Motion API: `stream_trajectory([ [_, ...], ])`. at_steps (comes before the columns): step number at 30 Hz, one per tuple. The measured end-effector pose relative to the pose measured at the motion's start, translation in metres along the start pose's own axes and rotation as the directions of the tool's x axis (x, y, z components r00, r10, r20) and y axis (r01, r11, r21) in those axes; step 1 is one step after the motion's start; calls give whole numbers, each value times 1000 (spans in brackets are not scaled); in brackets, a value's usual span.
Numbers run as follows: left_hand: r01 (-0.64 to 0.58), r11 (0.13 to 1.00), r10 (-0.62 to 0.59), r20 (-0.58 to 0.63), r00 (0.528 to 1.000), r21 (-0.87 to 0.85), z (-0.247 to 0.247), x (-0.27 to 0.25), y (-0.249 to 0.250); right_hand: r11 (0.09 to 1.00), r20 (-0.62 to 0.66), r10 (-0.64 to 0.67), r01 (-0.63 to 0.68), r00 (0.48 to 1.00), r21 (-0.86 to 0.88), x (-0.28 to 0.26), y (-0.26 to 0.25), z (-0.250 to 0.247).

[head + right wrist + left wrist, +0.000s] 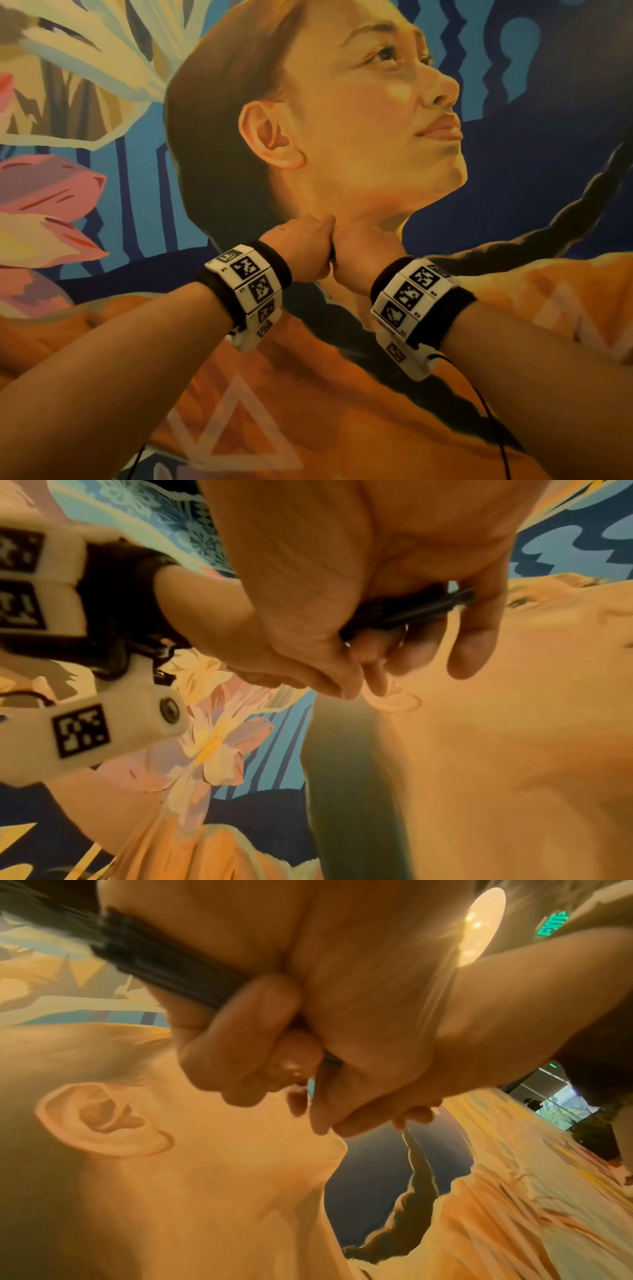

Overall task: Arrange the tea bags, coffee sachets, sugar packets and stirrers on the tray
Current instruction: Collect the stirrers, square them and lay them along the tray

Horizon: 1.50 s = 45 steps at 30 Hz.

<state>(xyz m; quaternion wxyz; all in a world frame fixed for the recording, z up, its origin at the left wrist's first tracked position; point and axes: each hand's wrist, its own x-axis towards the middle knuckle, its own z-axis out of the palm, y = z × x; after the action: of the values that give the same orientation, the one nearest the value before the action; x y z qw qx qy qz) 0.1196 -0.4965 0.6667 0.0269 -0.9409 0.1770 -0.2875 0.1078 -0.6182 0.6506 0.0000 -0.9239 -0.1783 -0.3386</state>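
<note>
My two forearms rise in front of me and meet in the middle, each with a black wristband (424, 301) that carries white blocks printed with black square codes. A thin black cable (493, 421) hangs down from the right band.

My left hand (305, 250) and my right hand (363, 257) are pressed together, knuckle against knuckle, both raised up before the wall. The fingers (240, 1031) of my left hand are curled tightly around a bundle of thin black stirrers (164, 961). The bundle sticks out from the left fist on one side, where many straight dark sticks lie close together, with their ends even. The other end of the bundle goes into my right hand, whose fingers (476, 631) are bent around it; there I see only a short dark piece between palm and fingers. So both hands grasp the same bundle, in the air, between them.

Behind my hands is a big painted wall (342, 102). It shows a head in profile, an orange garment with pale triangles, a long dark braid, flowers on the left and blue shapes. In the left wrist view I see also a round lamp (483, 926) and a green sign (551, 923) far away.
</note>
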Motion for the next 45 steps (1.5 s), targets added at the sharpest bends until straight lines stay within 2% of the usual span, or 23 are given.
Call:
stream_trajectory([
  [7, -61, 998, 63, -73, 995, 35, 3, -1, -2, 1000, -43, 29, -29, 999, 8, -2, 5, 4],
  [9, -97, 992, 91, -69, 993, -83, 2, -6, -11, 997, -15, 72, -72, 997, 11, -2, 10, 7],
  [11, -122, 942, 84, -133, 988, -313, 2, -13, -24, 987, 0, 159, -159, 987, 15, -2, 21, 10],
  [12, -131, 877, 55, -176, 983, -462, 4, -17, -30, 981, 1, 193, -193, 981, 15, -1, 26, 10],
  [14, -98, 640, -42, -162, 986, -762, 8, -26, -33, 974, 7, 225, -225, 974, 17, -1, 30, 10],
  [16, -51, 402, -84, -92, 992, -914, 18, -33, -23, 978, -11, 209, -209, 978, 18, -2, 26, 7],
  [17, -45, 330, -102, -83, 991, -943, 22, -35, -15, 981, -30, 192, -192, 981, 8, -2, 23, 6],
  [20, -74, 191, -188, -111, 976, -979, 30, -38, -4, 989, -98, 149, -149, 984, 16, -3, 20, 6],
  [23, -75, 131, -225, -103, 969, -989, 34, -40, -9, 972, -137, -30, 61, 990, 226, -7, 31, 10],
  [25, -66, 122, -230, -93, 969, -990, 35, -44, -13, 882, -131, -121, 167, 984, 441, -12, 41, 10],
  [26, -63, 119, -228, -89, 970, -991, 35, -46, -15, 814, -127, -113, 164, 986, 557, -13, 46, 8],
  [27, -64, 112, -226, -88, 970, -992, 35, -47, -16, 724, -145, -57, 141, 988, 675, -13, 50, 7],
  [29, -77, 82, -231, -94, 968, -994, 35, -48, -16, 499, -188, 164, 82, 968, 862, -10, 53, 8],
  [30, -81, 68, -232, -95, 968, -994, 34, -47, -13, 364, -150, 264, 46, 953, 930, -8, 50, 9],
  [31, -82, 63, -230, -95, 969, -995, 33, -46, -10, 223, -77, 317, 5, 945, 975, -7, 45, 10],
  [33, -90, 82, -221, -106, 969, -993, 33, -43, -1, 0, 34, 301, -35, 953, 999, -6, 30, 14],
  [36, -74, 77, -227, -90, 970, -994, 34, -40, 8, -166, 23, 255, 21, 967, 986, -6, 17, 14],
  [38, -62, 88, -266, -84, 960, -994, 38, -40, 11, -161, -20, 224, 57, 974, 985, -3, 17, 12],
  [39, -60, 95, -306, -87, 948, -994, 40, -40, 11, -99, -50, 203, 71, 978, 992, -2, 19, 13],
  [40, -65, 96, -354, -95, 930, -993, 41, -41, 12, 7, -92, 163, 92, 982, 996, -1, 22, 15],
  [42, -90, 120, -440, -134, 888, -989, 42, -39, 12, 305, -120, 9, 112, 993, 946, -7, 27, 21],
  [43, -108, 170, -465, -177, 868, -979, 43, -38, 11, 422, -55, -73, 81, 996, 903, -11, 30, 24],
  [45, -138, 293, -473, -269, 839, -946, 45, -37, 10, 546, 198, -198, -60, 960, 835, -20, 32, 24],
])
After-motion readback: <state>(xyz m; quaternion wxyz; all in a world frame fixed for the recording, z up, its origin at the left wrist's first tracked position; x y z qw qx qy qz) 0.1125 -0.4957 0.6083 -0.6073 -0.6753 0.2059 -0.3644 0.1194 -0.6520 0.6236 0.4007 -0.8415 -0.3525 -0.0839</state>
